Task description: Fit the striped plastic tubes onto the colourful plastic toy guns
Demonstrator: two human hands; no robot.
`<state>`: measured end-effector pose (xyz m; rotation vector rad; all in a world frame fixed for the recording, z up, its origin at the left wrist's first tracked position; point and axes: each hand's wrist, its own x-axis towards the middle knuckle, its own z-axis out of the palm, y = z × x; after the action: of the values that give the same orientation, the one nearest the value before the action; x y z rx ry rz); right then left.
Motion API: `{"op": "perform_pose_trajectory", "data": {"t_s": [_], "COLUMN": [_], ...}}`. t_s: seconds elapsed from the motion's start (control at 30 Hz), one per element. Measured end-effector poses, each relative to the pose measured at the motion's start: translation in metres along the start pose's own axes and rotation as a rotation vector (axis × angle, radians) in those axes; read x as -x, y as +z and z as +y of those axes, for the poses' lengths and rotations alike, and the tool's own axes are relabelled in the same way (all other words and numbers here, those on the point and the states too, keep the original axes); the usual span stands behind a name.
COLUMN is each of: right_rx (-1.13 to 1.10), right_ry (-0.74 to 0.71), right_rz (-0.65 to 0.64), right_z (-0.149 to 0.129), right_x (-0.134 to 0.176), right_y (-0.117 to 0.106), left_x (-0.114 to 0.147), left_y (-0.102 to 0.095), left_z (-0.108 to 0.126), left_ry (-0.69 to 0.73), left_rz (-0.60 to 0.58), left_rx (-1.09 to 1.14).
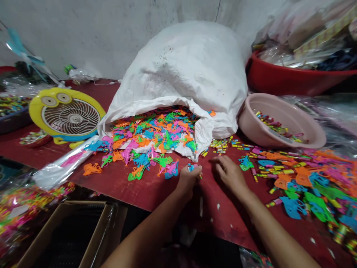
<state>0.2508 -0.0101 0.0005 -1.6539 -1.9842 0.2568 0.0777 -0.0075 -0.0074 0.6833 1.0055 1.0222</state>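
Note:
My left hand (189,180) is closed around a few small coloured tubes (191,168); their wrapped ends stick out past the thumb and fingers. My right hand (231,175) rests low over the red tabletop with its fingers apart and nothing visible in them. Just beyond its fingertips lies a loose group of small yellow and blue banded tubes (221,146). In front of the left hand, flat plastic toy pieces (142,160) in orange, green, blue and pink spill from the mouth of a large white sack (189,70).
A pink basin (279,137) holding more tubes tilts at the right, near a red tub (295,80). Mixed toy pieces and tubes (306,186) cover the table's right side. A yellow fan (67,115) and plastic bags (65,163) stand left, above a cardboard box (103,230).

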Motion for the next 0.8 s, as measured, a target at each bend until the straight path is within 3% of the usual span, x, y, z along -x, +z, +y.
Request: {"op": "perform_pose_trajectory", "data": {"t_s": [0.1,0.2,0.4,0.6,0.7,0.8], "right_rx": [0.209,0.183,-0.009,-0.224,-0.141,0.052], "right_ry": [-0.009,-0.039,-0.055,-0.088,-0.081,-0.039], "right_rz": [0.006,-0.035,-0.055,-0.097,-0.14,-0.094], "right_z": [0.025,0.035,0.005,-0.03,-0.022,-0.008], "right_x": [-0.02,-0.029,-0.014,0.001,-0.011,-0.032], "right_y": [-0.014,-0.017,-0.001,0.012,0.004,0.0], "left_x": [0.0,-0.003,-0.007,-0.006,-0.006,-0.005], "left_y": [0.001,0.001,0.008,0.009,0.003,-0.001], "left_z": [0.0,-0.001,-0.005,-0.002,0.002,0.003], "left_ry": [-0.016,-0.026,0.036,0.07,0.067,0.073], "left_rz": [-0.062,-0.098,0.03,-0.025,-0.046,-0.042], "left_rx": [0.06,0.087,0.062,0.103,0.057,0.017]}}
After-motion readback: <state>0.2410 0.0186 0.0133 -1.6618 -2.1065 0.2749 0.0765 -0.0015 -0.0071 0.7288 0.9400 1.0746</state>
